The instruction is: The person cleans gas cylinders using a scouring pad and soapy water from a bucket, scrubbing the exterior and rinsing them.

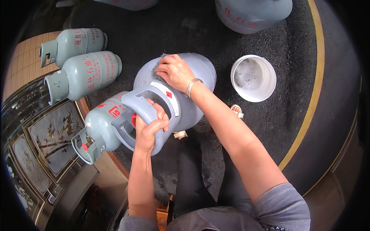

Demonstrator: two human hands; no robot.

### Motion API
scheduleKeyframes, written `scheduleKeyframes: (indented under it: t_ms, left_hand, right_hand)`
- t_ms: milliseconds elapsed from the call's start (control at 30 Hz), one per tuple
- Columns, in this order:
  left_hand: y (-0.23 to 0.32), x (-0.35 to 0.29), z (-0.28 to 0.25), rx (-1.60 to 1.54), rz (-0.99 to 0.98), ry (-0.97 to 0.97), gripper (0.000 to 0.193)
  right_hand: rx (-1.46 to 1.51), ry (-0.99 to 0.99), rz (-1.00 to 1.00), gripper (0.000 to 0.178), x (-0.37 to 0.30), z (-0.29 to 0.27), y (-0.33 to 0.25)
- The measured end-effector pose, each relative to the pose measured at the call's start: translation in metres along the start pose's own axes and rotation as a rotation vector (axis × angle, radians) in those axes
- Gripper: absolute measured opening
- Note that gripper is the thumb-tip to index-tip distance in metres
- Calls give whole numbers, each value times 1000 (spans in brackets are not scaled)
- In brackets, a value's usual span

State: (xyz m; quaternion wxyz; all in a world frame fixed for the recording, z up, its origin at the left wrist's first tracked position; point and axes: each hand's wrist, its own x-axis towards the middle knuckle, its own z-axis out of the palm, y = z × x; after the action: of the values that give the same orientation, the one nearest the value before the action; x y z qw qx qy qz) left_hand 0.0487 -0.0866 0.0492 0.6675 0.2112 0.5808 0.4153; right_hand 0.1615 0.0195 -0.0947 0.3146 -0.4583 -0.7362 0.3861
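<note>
A large grey gas cylinder (200, 71) stands in front of me, tilted toward the left. My left hand (152, 125) is wrapped round the collar handle (140, 102) at its top. Against the cylinder's shoulder my right hand (175, 72) presses a grey-green scouring pad (161, 75), fingers closed over it. Most of the pad is covered by the fingers. A white label with a red diamond (169, 94) sits on the shoulder between my hands. Inside the collar, a red valve part (133, 119) shows partly.
Right of the cylinder is a white bucket (272, 79) with sudsy water. A smaller gas cylinder (101, 125) stands close on the left, with two more cylinders (90, 73) (81, 42) beyond. Another large cylinder (254, 13) is at the back. A yellow line (314, 96) curves along the right.
</note>
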Motion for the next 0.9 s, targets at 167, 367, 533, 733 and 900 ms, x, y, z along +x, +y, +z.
scheduleKeyframes:
  t_ms: [167, 367, 533, 733, 900]
  left_hand:
    - [0, -17, -9, 288, -48, -73, 47]
    - [5, -25, -29, 739, 38, -24, 40]
    - [22, -16, -27, 1122, 222, 120, 29]
    - [44, 2, -67, 1355, 322, 232, 29]
    - [48, 22, -62, 1385, 438, 139, 29]
  right_hand:
    - [-68, 203, 118, 18, -54, 6, -5]
    - [-71, 423, 156, 24, -127, 26, -16]
    - [223, 158, 330, 25, -35, 11, 40]
    - [29, 439, 159, 24, -141, 69, -53]
    - [293, 122, 362, 24, 1, 24, 47]
